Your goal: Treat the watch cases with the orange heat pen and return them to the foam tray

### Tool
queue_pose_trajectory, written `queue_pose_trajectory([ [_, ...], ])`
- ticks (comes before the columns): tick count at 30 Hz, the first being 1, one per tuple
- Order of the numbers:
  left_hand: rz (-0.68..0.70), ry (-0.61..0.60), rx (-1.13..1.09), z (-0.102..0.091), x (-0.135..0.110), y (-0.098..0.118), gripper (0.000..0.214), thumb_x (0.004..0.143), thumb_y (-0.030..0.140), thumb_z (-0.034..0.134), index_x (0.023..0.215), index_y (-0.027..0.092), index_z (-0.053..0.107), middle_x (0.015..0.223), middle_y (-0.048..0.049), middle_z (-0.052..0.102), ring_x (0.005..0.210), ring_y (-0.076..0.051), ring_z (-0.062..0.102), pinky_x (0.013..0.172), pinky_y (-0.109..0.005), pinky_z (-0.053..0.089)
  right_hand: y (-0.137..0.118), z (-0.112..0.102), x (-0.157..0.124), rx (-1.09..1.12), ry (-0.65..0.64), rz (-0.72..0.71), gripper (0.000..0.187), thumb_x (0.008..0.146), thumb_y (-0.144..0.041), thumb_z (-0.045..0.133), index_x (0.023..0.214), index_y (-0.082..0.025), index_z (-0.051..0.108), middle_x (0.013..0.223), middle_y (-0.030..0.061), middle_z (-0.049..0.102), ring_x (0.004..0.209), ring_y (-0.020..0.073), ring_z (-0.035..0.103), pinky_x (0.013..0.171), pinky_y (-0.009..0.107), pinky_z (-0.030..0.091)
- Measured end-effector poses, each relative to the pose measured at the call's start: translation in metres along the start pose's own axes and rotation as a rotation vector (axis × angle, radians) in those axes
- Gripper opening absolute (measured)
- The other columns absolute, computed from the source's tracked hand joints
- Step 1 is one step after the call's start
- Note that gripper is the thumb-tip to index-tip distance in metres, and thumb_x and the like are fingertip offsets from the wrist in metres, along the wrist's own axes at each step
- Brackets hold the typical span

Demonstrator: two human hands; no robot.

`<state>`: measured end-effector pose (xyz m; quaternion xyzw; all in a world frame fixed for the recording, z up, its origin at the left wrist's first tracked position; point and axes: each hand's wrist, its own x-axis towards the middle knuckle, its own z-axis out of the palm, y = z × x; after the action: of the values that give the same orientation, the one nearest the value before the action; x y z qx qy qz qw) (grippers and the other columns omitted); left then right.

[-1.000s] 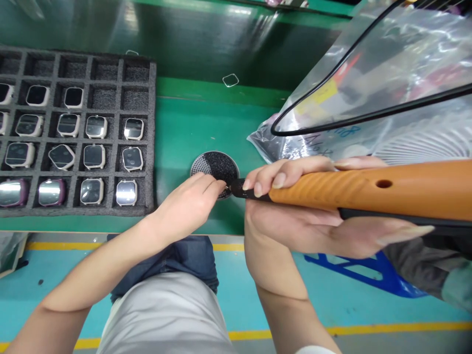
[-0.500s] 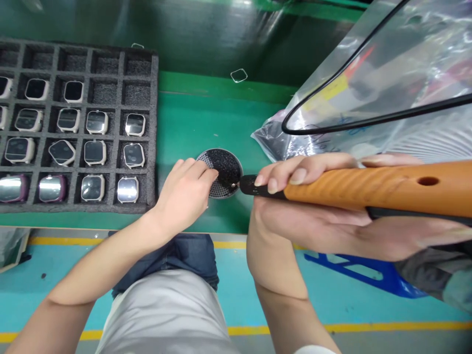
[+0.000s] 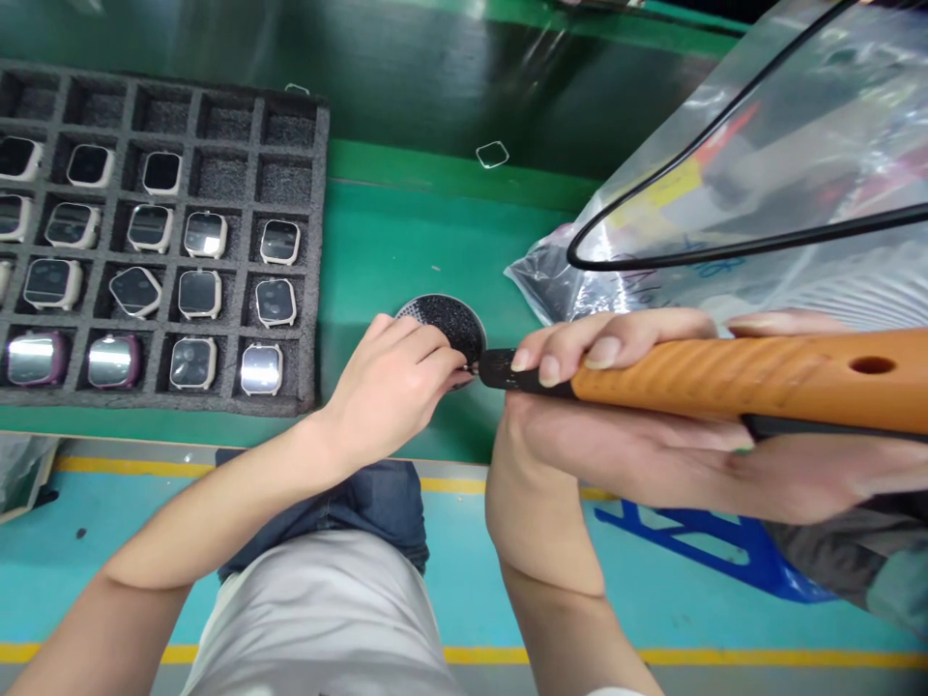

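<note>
My right hand (image 3: 616, 416) is wrapped round an orange electric screwdriver (image 3: 725, 382) that lies level, its black nose pointing left. My left hand (image 3: 395, 387) is pinched at the screwdriver's tip, just over the near edge of a small round metal dish (image 3: 446, 317) filled with tiny black screws. What the fingertips pinch is too small to see. Left of the dish lies a black foam tray (image 3: 290, 179) whose cells hold several smartwatch bodies (image 3: 203, 292), two of them purple at the near left.
A crinkled clear plastic bag (image 3: 761, 164) crossed by a black cable (image 3: 725, 246) fills the right of the green bench (image 3: 391, 242). A small clear frame part (image 3: 492, 154) lies at the back. Blue floor and a blue stool base (image 3: 725, 556) show below.
My left hand drew back from the screwdriver tip into the dish, then returned to the tip with fingers pinched. The right hand and screwdriver barely moved.
</note>
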<state>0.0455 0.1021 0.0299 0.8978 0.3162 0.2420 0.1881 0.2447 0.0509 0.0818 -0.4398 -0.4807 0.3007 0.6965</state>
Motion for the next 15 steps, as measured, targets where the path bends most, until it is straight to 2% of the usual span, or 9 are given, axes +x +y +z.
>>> queue_pose_trajectory([
  [3, 0.017, 0.009, -0.025, 0.002, -0.002, -0.002, 0.022, 0.121, 0.029, 0.062, 0.116, 0.023, 0.083, 0.109, -0.0053, 0.083, 0.105, -0.024, 0.072, 0.089, -0.044, 0.044, -0.001, 0.0, 0.001, -0.006, -0.059, 0.033, 0.039, 0.096, -0.081, 0.067, 0.106, -0.045, 0.077, 0.081, 0.002, 0.053, 0.068, 0.0276, 0.058, 0.062, 0.049, 0.06],
  [6, 0.026, 0.028, -0.061, 0.004, -0.003, -0.005, 0.019, 0.119, 0.024, 0.064, 0.114, 0.021, 0.082, 0.108, -0.005, 0.083, 0.104, -0.024, 0.073, 0.089, -0.043, 0.045, -0.001, -0.001, 0.002, 0.028, -0.1, 0.028, 0.036, 0.098, -0.078, 0.067, 0.113, -0.048, 0.079, 0.082, 0.0018, 0.051, 0.07, 0.0273, 0.058, 0.063, 0.048, 0.059],
  [9, 0.025, 0.054, -0.129, 0.004, -0.004, -0.007, 0.018, 0.117, 0.02, 0.066, 0.111, 0.021, 0.083, 0.109, -0.0044, 0.085, 0.103, -0.023, 0.074, 0.09, -0.042, 0.047, 0.0, 0.001, -0.001, -0.007, -0.076, 0.001, 0.039, 0.101, -0.076, 0.056, 0.114, -0.046, 0.078, 0.083, 0.0024, 0.048, 0.069, 0.0261, 0.055, 0.066, 0.048, 0.058],
  [12, -0.019, 0.049, -0.243, 0.001, -0.004, -0.008, 0.018, 0.114, 0.017, 0.069, 0.108, 0.023, 0.084, 0.108, -0.0024, 0.086, 0.103, -0.022, 0.076, 0.092, -0.041, 0.05, 0.0, -0.002, -0.006, -0.171, -0.005, 0.019, 0.057, 0.1, -0.086, 0.039, 0.122, -0.048, 0.073, 0.087, 0.0042, 0.05, 0.069, 0.0283, 0.055, 0.067, 0.052, 0.058],
  [15, -0.063, 0.051, -0.339, -0.002, -0.003, -0.008, 0.015, 0.11, 0.015, 0.074, 0.106, 0.024, 0.085, 0.105, -0.0011, 0.086, 0.101, -0.021, 0.077, 0.092, -0.04, 0.051, 0.001, -0.011, -0.011, -0.406, -0.128, 0.116, 0.079, 0.089, -0.104, 0.04, 0.143, -0.053, 0.066, 0.101, 0.0088, 0.064, 0.085, 0.0378, 0.068, 0.07, 0.059, 0.062],
])
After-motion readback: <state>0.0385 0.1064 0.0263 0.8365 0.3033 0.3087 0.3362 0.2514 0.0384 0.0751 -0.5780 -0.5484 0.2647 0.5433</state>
